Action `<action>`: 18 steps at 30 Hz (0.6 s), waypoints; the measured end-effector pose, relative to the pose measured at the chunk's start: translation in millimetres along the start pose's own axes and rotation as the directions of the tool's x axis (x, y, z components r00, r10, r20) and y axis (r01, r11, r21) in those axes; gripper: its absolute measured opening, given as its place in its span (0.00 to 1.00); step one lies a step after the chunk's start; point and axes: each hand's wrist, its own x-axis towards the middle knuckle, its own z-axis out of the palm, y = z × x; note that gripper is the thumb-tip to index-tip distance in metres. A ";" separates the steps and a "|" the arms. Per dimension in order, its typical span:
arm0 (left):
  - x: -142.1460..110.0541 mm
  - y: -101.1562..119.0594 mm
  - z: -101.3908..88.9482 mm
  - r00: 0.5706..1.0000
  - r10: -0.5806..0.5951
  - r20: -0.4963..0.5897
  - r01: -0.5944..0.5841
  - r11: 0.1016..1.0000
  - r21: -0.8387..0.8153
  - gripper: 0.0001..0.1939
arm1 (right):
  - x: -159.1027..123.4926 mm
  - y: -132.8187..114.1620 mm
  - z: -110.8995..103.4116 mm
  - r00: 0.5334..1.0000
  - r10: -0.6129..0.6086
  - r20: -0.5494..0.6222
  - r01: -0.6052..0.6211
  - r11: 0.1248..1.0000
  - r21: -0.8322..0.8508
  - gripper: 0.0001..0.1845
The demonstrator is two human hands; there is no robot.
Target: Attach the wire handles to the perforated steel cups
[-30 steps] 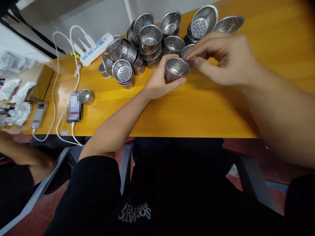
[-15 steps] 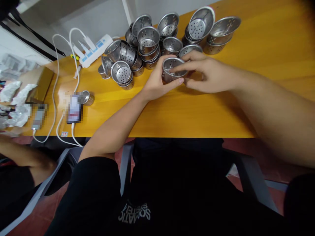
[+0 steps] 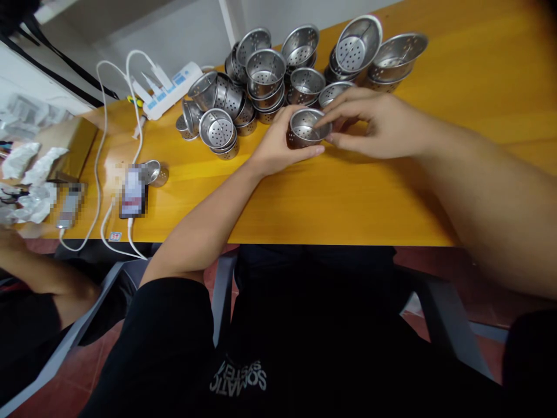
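My left hand (image 3: pixel 275 148) is wrapped round a perforated metal strainer cup (image 3: pixel 307 134), its thumb along the near side. The cup stands upright with its opening facing up, just above or on the table; I cannot tell which. At the cup's right rim is my right hand (image 3: pixel 380 125), fingers apart. Its index fingertip reaches over the rim into the mouth, and its thumb is by the outer wall. Just behind my hands sit more such cups, a single one (image 3: pixel 306 84) and another (image 3: pixel 334 93) partly covered by my right fingers.
Several stacked and tilted strainer cups (image 3: pixel 265 72) crowd the back of the yellow table (image 3: pixel 348 203). To the left are a white power strip (image 3: pixel 174 90) with cables, a phone (image 3: pixel 133 191), a lone cup (image 3: pixel 157 174) and a box (image 3: pixel 80 148). Another person's arm (image 3: pixel 47 273) is at far left.
My right index finger has drawn back from deep inside the cup toward its right rim. The left hand keeps its hold on the cup. The view has shifted slightly.
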 end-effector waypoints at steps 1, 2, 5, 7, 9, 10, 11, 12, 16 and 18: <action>0.1 -1.2 -0.2 1.000 -0.007 0.004 0.007 1.000 -0.008 0.50 | -0.1 0.9 -0.4 1.000 0.002 0.001 -0.002 1.000 0.002 0.16; 0.2 -1.9 -0.5 1.000 -0.013 0.008 0.013 1.000 -0.018 0.50 | -0.2 1.9 -0.7 1.000 0.004 0.000 -0.004 1.000 0.002 0.15; 0.1 -3.1 -2.0 0.999 -0.027 0.023 0.028 0.999 -0.046 0.51 | 0.0 5.1 -0.6 1.000 0.007 -0.001 -0.007 1.000 -0.022 0.14; 0.0 -5.0 -2.2 0.999 -0.029 0.029 0.030 0.999 -0.042 0.51 | 0.1 7.1 0.2 1.000 0.006 -0.001 -0.006 0.999 -0.050 0.14; 0.3 -8.0 -1.4 0.999 -0.029 0.025 0.030 0.999 -0.037 0.51 | -0.2 8.7 0.9 1.000 0.014 -0.004 -0.014 0.997 -0.071 0.13; 0.6 -9.3 -0.7 0.999 -0.032 0.020 0.033 0.999 -0.038 0.50 | -0.5 9.2 1.0 1.000 0.024 -0.008 -0.024 0.997 -0.078 0.13; 0.9 -10.0 0.0 0.999 -0.038 0.013 0.038 0.998 -0.040 0.50 | -0.9 9.6 0.9 0.999 0.034 -0.012 -0.035 0.996 -0.084 0.13; 1.2 -9.8 0.5 0.999 -0.049 0.004 0.049 0.998 -0.040 0.50 | -1.4 9.8 0.7 0.999 0.045 -0.016 -0.047 0.995 -0.089 0.13; 0.9 0.7 -1.0 0.991 -0.126 -0.039 0.125 0.991 -0.038 0.40 | -4.0 12.3 -0.2 0.998 0.069 -0.006 -0.070 0.992 -0.105 0.15; 0.2 7.5 -3.8 0.984 -0.161 -0.076 0.158 0.987 -0.041 0.34 | -5.4 16.5 0.3 0.996 0.084 0.012 -0.082 0.991 -0.110 0.18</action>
